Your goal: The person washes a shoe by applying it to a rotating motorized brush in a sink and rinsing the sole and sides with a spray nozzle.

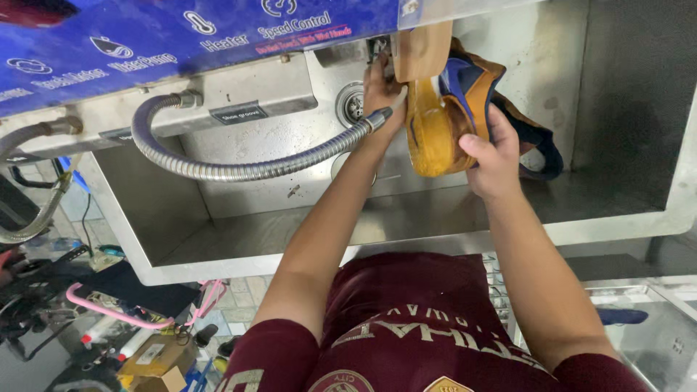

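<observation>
My left hand grips the nozzle end of a flexible metal hose inside a stainless steel sink, right against a shoe. My right hand holds that yellow and blue shoe by its side, sole turned toward the hose. The shoe sits on a tan wooden form that sticks down from the machine above. Blue straps or lining hang behind my right hand.
A blue control panel with white icons runs over the sink. A round drain shows in the back wall. At lower left lie a pink-handled tool, boxes and cables. A metal counter lies at right.
</observation>
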